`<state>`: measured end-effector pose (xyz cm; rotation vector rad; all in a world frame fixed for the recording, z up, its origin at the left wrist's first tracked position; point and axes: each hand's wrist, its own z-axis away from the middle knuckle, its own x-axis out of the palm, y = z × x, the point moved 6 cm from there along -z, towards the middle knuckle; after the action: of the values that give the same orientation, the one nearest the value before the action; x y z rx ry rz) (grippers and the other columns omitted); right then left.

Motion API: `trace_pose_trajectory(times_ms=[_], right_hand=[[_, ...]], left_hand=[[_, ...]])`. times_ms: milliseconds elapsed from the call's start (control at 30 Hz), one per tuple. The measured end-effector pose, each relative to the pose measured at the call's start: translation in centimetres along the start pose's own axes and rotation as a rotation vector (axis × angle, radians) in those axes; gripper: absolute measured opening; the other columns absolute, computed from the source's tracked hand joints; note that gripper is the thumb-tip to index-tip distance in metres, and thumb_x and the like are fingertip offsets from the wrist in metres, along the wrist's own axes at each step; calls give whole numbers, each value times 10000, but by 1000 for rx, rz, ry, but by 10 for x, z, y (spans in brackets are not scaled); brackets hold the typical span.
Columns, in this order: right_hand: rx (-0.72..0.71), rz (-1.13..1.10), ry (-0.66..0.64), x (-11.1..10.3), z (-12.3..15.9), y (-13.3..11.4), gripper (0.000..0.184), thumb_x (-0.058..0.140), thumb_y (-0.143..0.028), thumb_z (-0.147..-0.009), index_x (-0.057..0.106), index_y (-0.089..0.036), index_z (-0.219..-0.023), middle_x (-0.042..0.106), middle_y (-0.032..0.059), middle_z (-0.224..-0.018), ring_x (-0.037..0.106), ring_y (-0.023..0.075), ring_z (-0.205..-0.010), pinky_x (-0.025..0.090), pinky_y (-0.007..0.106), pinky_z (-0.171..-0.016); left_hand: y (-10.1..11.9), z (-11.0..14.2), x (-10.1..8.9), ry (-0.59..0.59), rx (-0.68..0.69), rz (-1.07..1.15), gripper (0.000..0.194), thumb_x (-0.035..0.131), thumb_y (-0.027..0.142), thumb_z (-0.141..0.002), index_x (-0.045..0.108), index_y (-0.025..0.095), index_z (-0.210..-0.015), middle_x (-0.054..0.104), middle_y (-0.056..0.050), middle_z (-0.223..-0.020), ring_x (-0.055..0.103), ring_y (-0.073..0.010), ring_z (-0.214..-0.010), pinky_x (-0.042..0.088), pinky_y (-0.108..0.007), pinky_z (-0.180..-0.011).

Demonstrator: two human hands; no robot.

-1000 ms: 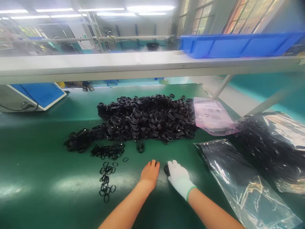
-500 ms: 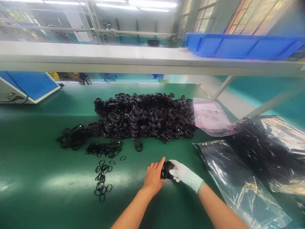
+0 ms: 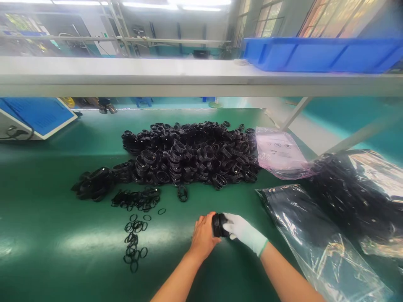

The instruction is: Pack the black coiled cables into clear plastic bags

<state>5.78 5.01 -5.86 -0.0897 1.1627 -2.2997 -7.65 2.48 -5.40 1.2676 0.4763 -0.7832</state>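
Note:
Both hands meet over the green table top (image 3: 47,218) near its front middle, closed on a short stack of black rings (image 3: 218,225) held on its side between them. My bare left hand (image 3: 203,235) cups the stack's left end. My right hand (image 3: 244,231), in a white glove, grips its right end. Behind them spreads a large heap of black ribbed rings (image 3: 192,153). To the left of my hands, thin loose black O-rings (image 3: 135,235) lie scattered in a trail.
Clear plastic bags with dark parts (image 3: 315,235) lie at the right, beside a pink bag (image 3: 280,153). A white shelf (image 3: 157,75) spans overhead with a blue bin (image 3: 317,54) on it. A blue-topped device (image 3: 34,117) sits at the far left.
My hands went from resting low on the table to lifting a stack of black rings between them. The left hand has closed further round the stack's end.

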Motion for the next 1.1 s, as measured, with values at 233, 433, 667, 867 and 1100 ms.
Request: trace_pose_trajectory(times_ms=[233, 433, 667, 867, 1100], right_hand=[[33, -4, 23, 1, -1, 2, 522, 465, -213, -740, 404, -91, -1244, 561, 126, -1052, 581, 150, -760, 483, 215, -516], [-14, 107, 99, 9, -1, 3, 424, 485, -232, -725, 492, -129, -1136, 556, 119, -1029, 573, 184, -811, 482, 255, -579], [1, 294, 185, 13, -9, 16, 433, 497, -279, -719, 497, -198, -1144, 594, 79, -945, 586, 178, -751, 457, 290, -644], [3, 323, 199, 11, -6, 12, 434, 505, -287, -719, 504, -200, -1143, 592, 75, -974, 584, 175, -809, 450, 279, -685], [-36, 318, 203, 10, -3, 8, 348, 512, -278, -718, 548, -212, -1058, 614, 49, -922, 580, 168, -811, 441, 271, -695]], left_hand=[[3, -3, 8, -2, -8, 4, 768, 697, 160, -543, 381, 254, -1237, 511, -31, -1170, 415, -221, -1112, 287, -341, -953], [8, -2, 6, -57, 14, -86, 769, 706, 185, -539, 387, 229, -1238, 503, -38, -1215, 410, -251, -1134, 287, -391, -970], [-14, -40, -89, 235, -216, -253, 265, 491, 176, -759, 537, 185, -1020, 523, -84, -1089, 486, -219, -1038, 360, -341, -880], [-38, -48, -104, 222, -324, -139, 132, 527, 83, -701, 579, 156, -797, 545, -73, -947, 550, -193, -905, 394, -319, -799], [-37, 18, -5, 17, -293, 306, 93, 599, 160, -665, 513, 160, -631, 522, 34, -710, 544, -80, -616, 425, -194, -579]])
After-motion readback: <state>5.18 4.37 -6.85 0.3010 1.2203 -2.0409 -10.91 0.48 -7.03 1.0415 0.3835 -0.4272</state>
